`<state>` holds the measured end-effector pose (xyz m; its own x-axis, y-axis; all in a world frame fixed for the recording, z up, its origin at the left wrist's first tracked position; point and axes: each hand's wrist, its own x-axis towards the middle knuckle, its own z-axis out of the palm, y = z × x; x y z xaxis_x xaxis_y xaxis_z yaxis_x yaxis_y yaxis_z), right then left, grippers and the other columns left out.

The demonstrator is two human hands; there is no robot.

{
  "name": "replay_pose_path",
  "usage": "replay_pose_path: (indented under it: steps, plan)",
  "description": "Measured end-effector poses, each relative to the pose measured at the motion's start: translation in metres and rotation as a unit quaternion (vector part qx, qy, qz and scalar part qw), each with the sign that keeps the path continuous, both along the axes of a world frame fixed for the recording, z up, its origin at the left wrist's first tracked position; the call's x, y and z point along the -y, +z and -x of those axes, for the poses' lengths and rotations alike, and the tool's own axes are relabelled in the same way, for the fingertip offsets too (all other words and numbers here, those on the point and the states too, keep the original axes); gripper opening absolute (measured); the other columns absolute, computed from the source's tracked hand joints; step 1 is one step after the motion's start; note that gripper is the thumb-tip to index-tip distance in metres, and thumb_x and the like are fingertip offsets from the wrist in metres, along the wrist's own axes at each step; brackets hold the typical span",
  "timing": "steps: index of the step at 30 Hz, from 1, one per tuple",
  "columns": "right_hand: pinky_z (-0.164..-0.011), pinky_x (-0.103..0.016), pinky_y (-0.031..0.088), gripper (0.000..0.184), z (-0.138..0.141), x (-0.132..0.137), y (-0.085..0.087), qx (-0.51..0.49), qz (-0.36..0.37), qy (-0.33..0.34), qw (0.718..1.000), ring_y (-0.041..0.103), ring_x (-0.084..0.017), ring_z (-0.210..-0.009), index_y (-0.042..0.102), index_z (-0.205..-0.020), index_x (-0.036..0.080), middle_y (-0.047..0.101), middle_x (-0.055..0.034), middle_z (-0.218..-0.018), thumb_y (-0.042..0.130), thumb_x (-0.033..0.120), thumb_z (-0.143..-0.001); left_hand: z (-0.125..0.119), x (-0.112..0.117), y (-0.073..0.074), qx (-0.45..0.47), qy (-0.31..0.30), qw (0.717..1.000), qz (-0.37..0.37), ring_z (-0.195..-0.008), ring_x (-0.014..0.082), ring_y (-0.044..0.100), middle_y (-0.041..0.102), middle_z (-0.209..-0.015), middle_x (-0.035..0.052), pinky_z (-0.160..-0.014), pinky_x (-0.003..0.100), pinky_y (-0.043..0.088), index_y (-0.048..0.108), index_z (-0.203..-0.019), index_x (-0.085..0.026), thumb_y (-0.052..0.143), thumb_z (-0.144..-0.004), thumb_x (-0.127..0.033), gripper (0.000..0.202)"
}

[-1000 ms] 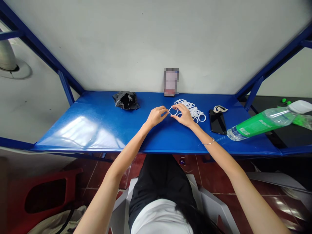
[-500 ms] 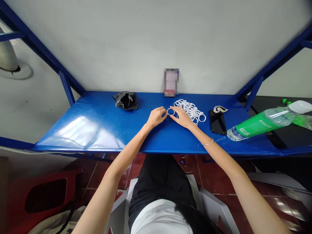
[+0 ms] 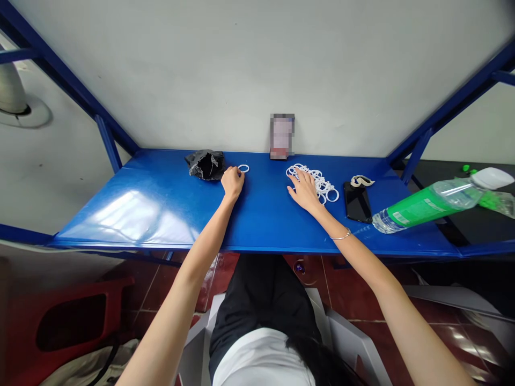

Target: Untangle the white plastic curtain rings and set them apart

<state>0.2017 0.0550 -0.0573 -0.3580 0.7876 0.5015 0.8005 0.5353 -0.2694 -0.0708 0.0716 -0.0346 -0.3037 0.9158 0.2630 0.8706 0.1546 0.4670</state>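
My left hand (image 3: 232, 182) is closed on the near edge of a single white ring (image 3: 243, 168), just right of a crumpled black plastic bag (image 3: 205, 165) whose mouth gapes. Over the left part of a pile of white rings (image 3: 322, 185) lies my right hand (image 3: 303, 188), fingers spread and touching the rings. It covers some of them, and nothing is visibly gripped in it. Both hands are low over the blue table (image 3: 261, 225).
A phone with a blurred screen (image 3: 282, 136) leans on the wall at the back. To the right lie a black phone (image 3: 357, 202), a cream-coloured looped item (image 3: 361, 181) and a large bottle with a green label (image 3: 426, 206). Blue frame bars (image 3: 418, 155) rise at both sides.
My left hand has moved left with the white ring, from beside my right hand to beside the black bag. My right hand has let go of that ring and spread over the pile.
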Motion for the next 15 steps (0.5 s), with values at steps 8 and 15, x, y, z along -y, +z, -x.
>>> replay_pose_path:
  steps: [8, 15]
  plan:
    - [-0.107, -0.069, 0.033, 0.035, -0.001, 0.001, 0.003, 0.003, 0.024, -0.019, 1.0, 0.052, -0.043, -0.121, 0.07, -0.111, 0.016, 0.062, -0.022, -0.124, 0.046, 0.038, -0.097, -0.004, 0.001, -0.002, 0.001, 0.008, 1.0, 0.007, -0.098, 0.0293, 0.066, 0.069, -0.102, 0.0128, -0.078, 0.034, 0.047, 0.065, -0.093, -0.018, 0.058, -0.092, -0.032, 0.015]
    - [-0.101, -0.059, 0.039, 0.029, 0.001, 0.007, 0.021, 0.041, 0.041, -0.078, 0.995, 0.055, -0.038, -0.116, 0.067, -0.11, 0.015, 0.065, -0.0192, -0.117, 0.044, 0.024, -0.096, -0.007, 0.005, 0.0, -0.004, -0.01, 0.998, -0.066, -0.099, 0.0304, 0.065, 0.068, -0.103, 0.0135, -0.087, 0.04, 0.047, 0.062, -0.097, -0.017, 0.056, -0.092, -0.027, 0.012]
